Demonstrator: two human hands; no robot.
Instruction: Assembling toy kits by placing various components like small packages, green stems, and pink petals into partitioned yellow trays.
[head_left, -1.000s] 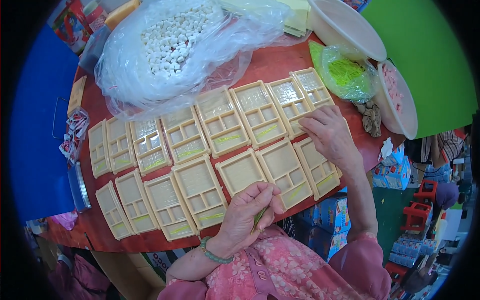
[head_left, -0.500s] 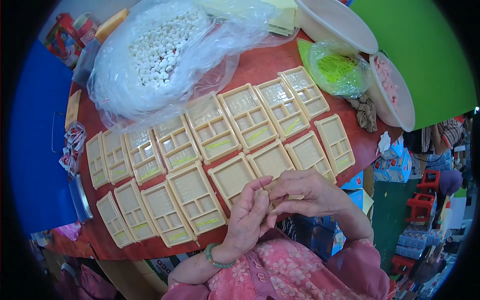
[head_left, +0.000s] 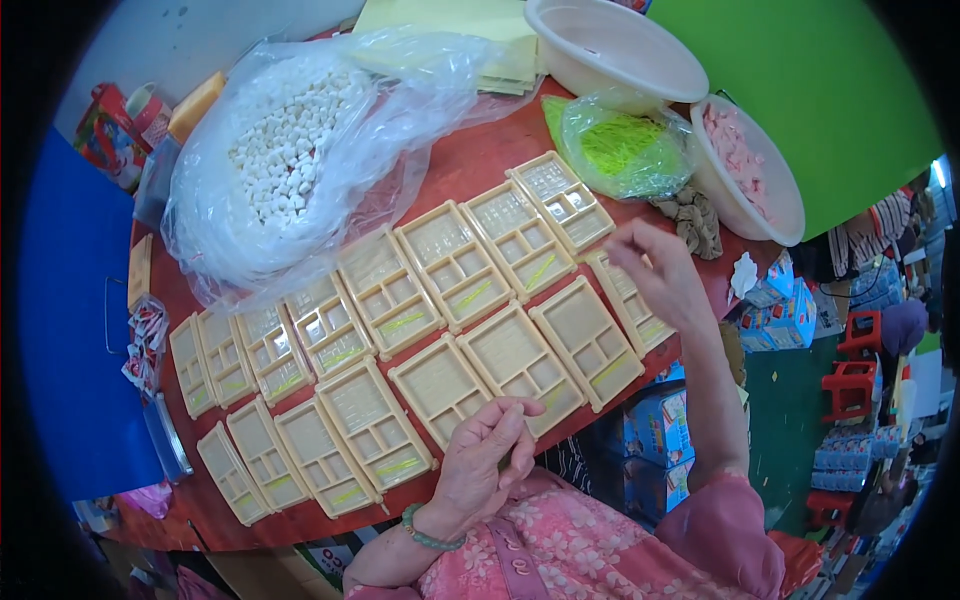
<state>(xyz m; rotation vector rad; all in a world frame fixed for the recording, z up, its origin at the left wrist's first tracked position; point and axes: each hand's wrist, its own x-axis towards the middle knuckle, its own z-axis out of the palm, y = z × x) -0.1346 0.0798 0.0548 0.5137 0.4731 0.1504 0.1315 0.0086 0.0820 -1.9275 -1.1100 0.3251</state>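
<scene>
My left hand (head_left: 482, 462), with a green bead bracelet at its wrist, is closed near the table's front edge, beside the nearer row of trays. Its thumb presses on the curled fingers; what they hold is hidden. My right hand (head_left: 662, 272) hovers over the rightmost tray of the nearer row (head_left: 628, 300), fingertips bent inward near the far row's rightmost tray (head_left: 562, 203). I cannot make out anything in its fingers. Cream compartment trays stand in two rows; most have thin yellow-green strands (head_left: 398, 468) in one lower compartment. No strands show in the far row's rightmost tray.
A clear plastic bag of small white pieces (head_left: 285, 150) lies at the back left. Further right are a bag of yellow-green strands (head_left: 622, 145), a crumpled brown cloth (head_left: 692, 222), a bowl of pink pieces (head_left: 738, 160) and a white basin (head_left: 620, 45). Boxes (head_left: 660, 425) stand below the table.
My hands have parted. The right has gone forward and right, over the right end of the tray rows, while the left stays near my body. The view has shifted slightly.
</scene>
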